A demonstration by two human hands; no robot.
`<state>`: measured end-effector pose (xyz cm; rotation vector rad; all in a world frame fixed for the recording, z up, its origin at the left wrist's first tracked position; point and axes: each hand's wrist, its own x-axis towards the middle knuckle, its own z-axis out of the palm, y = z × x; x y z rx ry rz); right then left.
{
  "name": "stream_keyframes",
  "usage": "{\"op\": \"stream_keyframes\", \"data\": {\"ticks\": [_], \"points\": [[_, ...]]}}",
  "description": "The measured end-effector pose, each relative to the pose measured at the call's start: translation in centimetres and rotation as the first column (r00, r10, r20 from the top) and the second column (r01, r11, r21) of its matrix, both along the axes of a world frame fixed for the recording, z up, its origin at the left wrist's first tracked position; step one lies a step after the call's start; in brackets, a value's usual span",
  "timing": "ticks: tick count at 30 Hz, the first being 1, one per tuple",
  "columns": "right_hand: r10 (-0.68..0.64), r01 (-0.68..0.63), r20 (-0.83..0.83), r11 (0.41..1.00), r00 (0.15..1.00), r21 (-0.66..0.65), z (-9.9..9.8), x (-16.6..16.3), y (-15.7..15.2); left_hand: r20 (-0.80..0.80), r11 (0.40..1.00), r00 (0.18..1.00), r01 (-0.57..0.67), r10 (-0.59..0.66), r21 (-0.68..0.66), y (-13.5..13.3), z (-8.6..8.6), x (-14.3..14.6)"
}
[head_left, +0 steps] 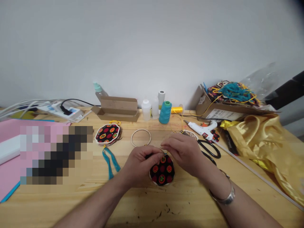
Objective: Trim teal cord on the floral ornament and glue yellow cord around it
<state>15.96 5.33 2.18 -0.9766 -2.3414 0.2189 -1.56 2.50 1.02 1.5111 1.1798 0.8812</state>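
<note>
My left hand [144,161] pinches the top edge of a black fabric pendant [162,171] with red and green flower patterns and a pale scalloped rim. Just to its right, my right hand [181,152] has its fingers drawn together over the pendant's top, where a bit of yellow cord shows. What those fingers hold is too small to make out. Behind my hands lies a round wooden hoop [131,139]. A stack of similar patterned pendants [107,134] sits to the left, with a yellow loop and a teal ribbon [108,163].
Black-handled scissors [215,148] and a white glue gun [201,129] lie right of my hands. Farther back stand a teal thread cone [165,113], white bottles [146,110] and an open cardboard box [121,114]. Gold satin cloth [261,139] and a filled carton [213,109] occupy the right.
</note>
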Motion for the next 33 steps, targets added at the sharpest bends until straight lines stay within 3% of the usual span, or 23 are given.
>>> {"op": "stream_keyframes", "data": {"ticks": [5,11,19,33], "points": [[-0.011,-0.026,-0.153,0.972,0.988,-0.234,-0.5,-0.2,0.5,0.107,0.994,0.991,-0.074,0.082,-0.081,0.1,0.3,-0.1],[-0.025,-0.045,-0.207,0.943,0.978,-0.329,-0.7,-0.6,0.3,0.119,0.982,0.977,-0.166,0.176,-0.094,0.3,0.7,0.0],[-0.005,-0.017,-0.083,0.964,0.997,-0.265,-0.7,-1.3,-0.5,0.081,0.945,0.941,-0.324,0.328,-0.052,0.7,0.4,-0.2],[0.038,-0.036,0.072,0.999,0.997,-0.028,-0.6,-1.6,-1.9,0.000,0.932,0.932,-0.363,0.363,0.002,0.8,0.0,-0.2]]}}
